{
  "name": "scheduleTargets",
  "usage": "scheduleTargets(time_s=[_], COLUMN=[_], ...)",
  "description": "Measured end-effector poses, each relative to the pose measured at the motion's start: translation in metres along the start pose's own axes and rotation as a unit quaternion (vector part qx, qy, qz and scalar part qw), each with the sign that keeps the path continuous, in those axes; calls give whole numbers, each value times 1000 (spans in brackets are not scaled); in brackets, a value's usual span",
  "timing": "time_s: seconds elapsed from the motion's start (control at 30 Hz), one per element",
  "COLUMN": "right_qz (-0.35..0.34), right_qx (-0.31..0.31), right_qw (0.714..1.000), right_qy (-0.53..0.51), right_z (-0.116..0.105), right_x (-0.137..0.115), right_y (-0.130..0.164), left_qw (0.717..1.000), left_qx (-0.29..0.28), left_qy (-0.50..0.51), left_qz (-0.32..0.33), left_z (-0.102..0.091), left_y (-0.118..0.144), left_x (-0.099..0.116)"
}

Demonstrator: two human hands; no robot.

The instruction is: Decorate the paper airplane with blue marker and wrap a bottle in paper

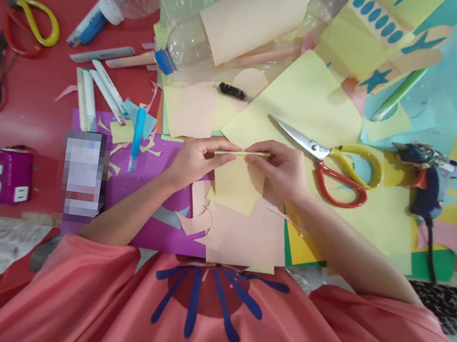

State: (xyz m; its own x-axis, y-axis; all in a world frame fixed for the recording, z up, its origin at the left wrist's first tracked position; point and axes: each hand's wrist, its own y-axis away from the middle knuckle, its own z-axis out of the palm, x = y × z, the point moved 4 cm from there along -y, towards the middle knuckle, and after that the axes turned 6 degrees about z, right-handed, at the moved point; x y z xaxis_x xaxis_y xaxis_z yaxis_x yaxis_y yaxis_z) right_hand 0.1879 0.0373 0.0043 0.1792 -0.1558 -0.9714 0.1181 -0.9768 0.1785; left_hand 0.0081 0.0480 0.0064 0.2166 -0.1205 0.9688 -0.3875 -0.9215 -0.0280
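Observation:
Between my two hands is a narrow, pale yellow strip of paper, rolled or folded (242, 154), held level over the paper pile. My left hand (196, 158) pinches its left part between thumb and fingers. On its right part, my right hand (281, 169) does the same, and the fingertips of both hands nearly meet in the middle. Whether the strip is a roll or a fold, I cannot tell. Beneath the hands lie a yellow paper piece (237, 189) and peach paper (249, 235). Scissors with yellow and red handles (321, 152) lie slightly open just right of my right hand.
A hot glue gun (428, 186) lies at the right. Plastic bottles (186, 47) and a peach sheet (257, 18) crowd the back. Markers (104, 90), a blurred phone (84, 174), a purple power adapter (4, 175) and other scissors (37, 22) lie left.

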Motion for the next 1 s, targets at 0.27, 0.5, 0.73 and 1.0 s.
scheduleTargets(time_s=[0.27, 0.5, 0.73, 1.0], right_qz=[-20, -34, -30, -12], right_qx=[16, -7, -17, -28], right_qw=[999, 999, 999, 999], right_qy=[35, 24, 33, 14], right_z=[0, 1, 2, -1], right_x=[-1, -1, -2, 0], right_y=[1, 0, 2, 0], left_qw=[999, 998, 999, 999], left_qx=[-7, -18, -18, -5], left_qy=[-49, -58, -30, -34], left_qz=[13, 12, 22, -5], left_z=[-1, -1, 1, -4], left_y=[0, 0, 0, 0], left_x=[4, 7, 4, 2])
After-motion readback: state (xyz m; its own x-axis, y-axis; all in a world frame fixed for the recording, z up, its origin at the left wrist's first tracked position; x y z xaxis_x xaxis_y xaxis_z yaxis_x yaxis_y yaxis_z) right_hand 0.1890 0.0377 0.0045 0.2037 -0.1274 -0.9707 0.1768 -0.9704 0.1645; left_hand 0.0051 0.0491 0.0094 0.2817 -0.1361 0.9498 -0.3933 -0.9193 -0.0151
